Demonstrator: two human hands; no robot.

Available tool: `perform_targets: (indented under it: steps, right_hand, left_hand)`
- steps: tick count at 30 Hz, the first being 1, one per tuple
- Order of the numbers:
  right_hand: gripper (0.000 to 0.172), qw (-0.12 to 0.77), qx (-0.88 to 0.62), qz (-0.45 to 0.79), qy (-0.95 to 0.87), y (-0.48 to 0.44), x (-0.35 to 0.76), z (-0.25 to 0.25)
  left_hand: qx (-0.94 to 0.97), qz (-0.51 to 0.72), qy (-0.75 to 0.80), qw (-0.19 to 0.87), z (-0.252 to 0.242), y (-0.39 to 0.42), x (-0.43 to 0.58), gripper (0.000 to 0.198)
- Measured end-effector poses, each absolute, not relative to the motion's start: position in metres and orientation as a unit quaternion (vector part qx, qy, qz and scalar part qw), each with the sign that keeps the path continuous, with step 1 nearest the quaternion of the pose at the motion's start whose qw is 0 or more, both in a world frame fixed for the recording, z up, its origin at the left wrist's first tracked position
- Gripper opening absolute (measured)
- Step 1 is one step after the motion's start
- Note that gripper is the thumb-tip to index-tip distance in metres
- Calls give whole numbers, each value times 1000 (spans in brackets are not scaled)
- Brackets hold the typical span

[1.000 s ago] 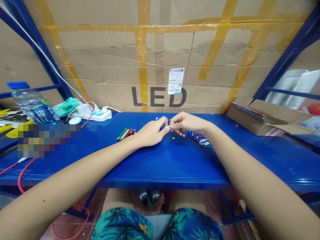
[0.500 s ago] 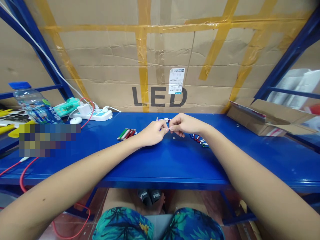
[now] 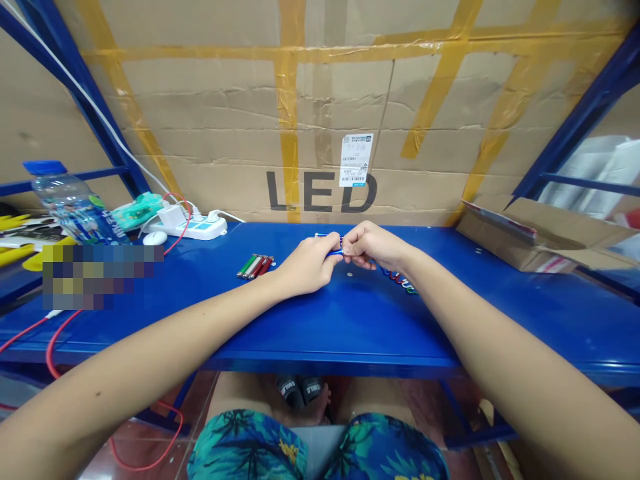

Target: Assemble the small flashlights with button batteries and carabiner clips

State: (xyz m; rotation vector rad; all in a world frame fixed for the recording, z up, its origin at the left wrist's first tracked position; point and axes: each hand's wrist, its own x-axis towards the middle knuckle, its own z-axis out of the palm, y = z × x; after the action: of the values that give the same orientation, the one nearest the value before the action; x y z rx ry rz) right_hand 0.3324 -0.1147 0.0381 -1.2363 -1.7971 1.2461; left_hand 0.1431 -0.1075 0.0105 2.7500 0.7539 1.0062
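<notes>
My left hand (image 3: 310,263) is closed around a slim shiny blue piece (image 3: 336,253), whose end sticks out past the thumb and forefinger. My right hand (image 3: 367,245) pinches at that same end, its fingertips meeting the left ones. What lies between those fingertips is too small and covered to make out. Just behind the hands lie blue and silver rods (image 3: 323,235), partly hidden. Under my right wrist a row of coloured carabiners (image 3: 403,283) is spread on the table. Left of my left hand, several green, silver and red metallic tubes (image 3: 256,267) lie side by side.
The blue table (image 3: 300,327) backs onto a big taped cardboard box (image 3: 225,133). At left are a power strip (image 3: 203,228), a white mouse (image 3: 155,238), a bottle (image 3: 75,207) and a red cable (image 3: 55,340). An open carton (image 3: 520,233) stands at right.
The blue piece now shows between my hands, where earlier only pinched fingertips with something tiny were visible. My left hand has turned, knuckles up. The view has shifted slightly.
</notes>
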Motion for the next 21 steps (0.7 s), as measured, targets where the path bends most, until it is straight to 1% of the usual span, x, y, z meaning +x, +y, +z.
perform_targets:
  steps: [6, 13, 17, 21]
  right_hand:
    - [8, 314, -472, 487, -664, -116, 331, 40]
    - [8, 330, -482, 490, -647, -117, 326, 39]
    - [10, 334, -475, 521, -626, -114, 326, 36]
    - [16, 319, -459, 574, -599, -112, 328, 34]
  left_hand:
    - [910, 331, 248, 13, 6, -107, 143, 5]
    - [915, 331, 231, -21, 5, -109, 142, 10]
    - [918, 309, 234, -83, 4, -109, 142, 13]
    - [920, 281, 226, -155, 1, -105, 142, 20]
